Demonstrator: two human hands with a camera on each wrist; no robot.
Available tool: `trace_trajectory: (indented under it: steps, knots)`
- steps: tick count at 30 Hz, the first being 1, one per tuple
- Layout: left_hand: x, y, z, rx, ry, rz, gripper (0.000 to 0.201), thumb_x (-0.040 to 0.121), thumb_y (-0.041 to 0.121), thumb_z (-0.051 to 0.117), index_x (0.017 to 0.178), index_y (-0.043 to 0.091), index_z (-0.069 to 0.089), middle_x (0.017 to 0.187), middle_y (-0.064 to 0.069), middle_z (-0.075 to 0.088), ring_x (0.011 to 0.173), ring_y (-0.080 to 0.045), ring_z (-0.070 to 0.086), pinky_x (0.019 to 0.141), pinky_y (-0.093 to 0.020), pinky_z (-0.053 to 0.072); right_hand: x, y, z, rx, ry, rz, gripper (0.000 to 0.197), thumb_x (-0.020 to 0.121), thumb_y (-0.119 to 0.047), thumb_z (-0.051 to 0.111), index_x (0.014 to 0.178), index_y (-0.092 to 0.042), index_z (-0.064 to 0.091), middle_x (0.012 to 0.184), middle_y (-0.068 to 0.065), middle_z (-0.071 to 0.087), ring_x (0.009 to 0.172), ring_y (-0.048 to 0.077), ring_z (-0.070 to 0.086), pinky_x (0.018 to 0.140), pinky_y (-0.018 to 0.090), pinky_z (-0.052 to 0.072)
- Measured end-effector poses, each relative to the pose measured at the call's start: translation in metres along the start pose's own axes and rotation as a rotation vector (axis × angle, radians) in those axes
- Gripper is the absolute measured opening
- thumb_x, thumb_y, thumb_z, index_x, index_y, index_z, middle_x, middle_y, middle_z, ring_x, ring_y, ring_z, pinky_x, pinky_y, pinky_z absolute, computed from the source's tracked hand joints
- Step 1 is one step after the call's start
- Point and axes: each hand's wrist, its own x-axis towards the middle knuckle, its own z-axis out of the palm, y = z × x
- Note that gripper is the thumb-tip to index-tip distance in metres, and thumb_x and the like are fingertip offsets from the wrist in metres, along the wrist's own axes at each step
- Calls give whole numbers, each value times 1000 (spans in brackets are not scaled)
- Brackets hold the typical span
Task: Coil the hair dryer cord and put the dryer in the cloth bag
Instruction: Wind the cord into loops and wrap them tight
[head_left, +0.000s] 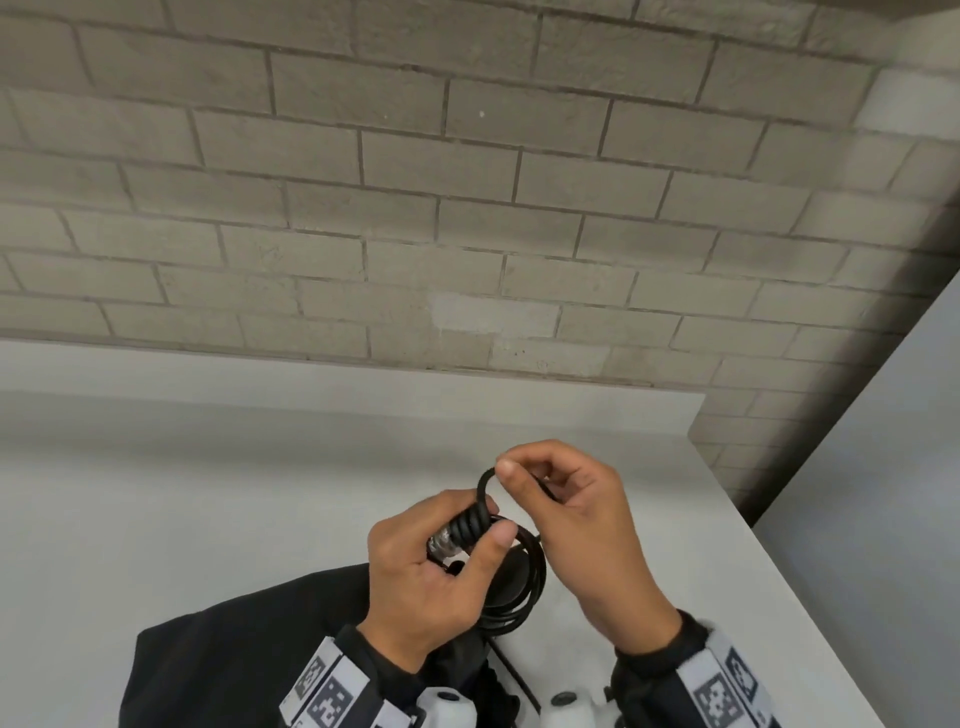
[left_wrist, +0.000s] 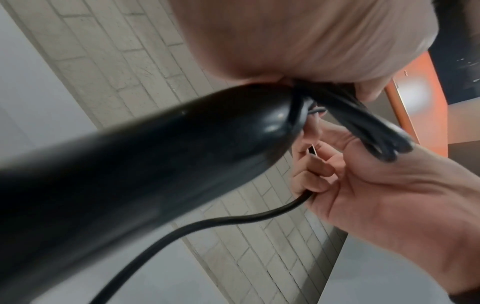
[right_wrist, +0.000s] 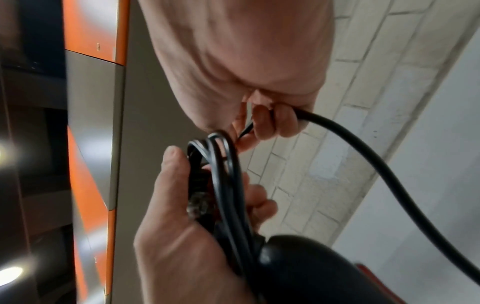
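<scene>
Above the white table (head_left: 208, 493) my left hand (head_left: 467, 535) grips a bundle of black cord loops (head_left: 535, 571) wound tight at the top. The black hair dryer (left_wrist: 130, 174) hangs under that hand, its rounded end (right_wrist: 311, 267) against the loops. My right hand (head_left: 506, 467) pinches a small loop of the cord between thumb and forefinger, just above the bundle. In the right wrist view a free length of cord (right_wrist: 363, 148) trails from its curled fingers. The black cloth bag (head_left: 234, 649) lies flat on the table below my left wrist.
A grey brick wall (head_left: 467, 208) rises behind the table. The table's right edge (head_left: 779, 545) runs diagonally, with a pale panel (head_left: 883, 467) beyond it. An orange and grey cabinet (right_wrist: 93, 102) shows in the wrist views.
</scene>
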Motion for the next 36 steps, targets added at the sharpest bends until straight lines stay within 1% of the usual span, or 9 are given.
trace_trajectory:
  steps: [4,7,8,10,17,22,26,30,36]
  knots:
    - [-1,-1,1,43,72,7,31,94,49,58,85,20,67,60,7,66,52,-10,66,50,-23,50,-18,12,2,4,0,47,16,91,-33,64,86,-22,76,85,2,75,82,36,67,77,51,54]
    - [2,-1,3,101,126,-30,44,96,50,55,79,12,67,58,7,65,53,-4,65,53,-16,48,-35,17,0,62,-65,44,31,89,-53,60,91,-26,76,76,-6,70,71,16,63,68,35,50]
    - [2,-1,4,121,142,-47,45,95,50,55,78,11,68,58,7,65,53,-5,65,53,-16,48,-40,19,0,66,-97,51,34,83,-57,64,92,-27,75,76,0,69,69,23,58,67,39,48]
    - [4,-1,6,142,164,-82,41,94,52,55,77,17,68,57,9,64,53,-8,65,53,-19,49,-47,22,-1,59,-145,73,31,76,-48,76,97,-25,73,86,6,70,78,37,59,73,50,51]
    - [1,9,12,11,139,-307,25,86,48,61,76,27,71,64,3,71,59,-14,70,61,-21,54,-41,22,-10,23,-165,99,11,84,-11,72,91,-19,72,88,5,72,89,30,65,87,54,51]
    - [2,12,15,-44,148,-423,30,85,52,62,76,25,72,66,-4,72,65,-22,71,68,-37,59,-39,24,-7,-99,-100,56,16,83,-15,74,92,-28,70,93,-6,71,87,20,63,81,35,52]
    - [4,16,18,-98,216,-513,32,89,41,65,68,17,72,62,-6,69,60,-17,64,65,-33,54,-48,32,6,-333,260,-100,39,72,-28,83,99,-37,55,100,-14,56,93,7,53,78,8,39]
    - [6,20,22,-191,267,-601,35,83,40,66,61,12,69,53,-7,56,51,-14,51,55,-24,46,-49,40,18,-588,271,-408,19,89,-27,63,107,-21,63,94,-4,55,86,5,56,71,15,47]
    - [2,18,23,-173,269,-545,42,85,43,67,58,12,63,46,-4,48,46,-15,44,50,-21,41,-49,35,24,-653,184,-289,18,93,-27,56,98,-17,70,87,-7,52,68,4,51,58,14,44]
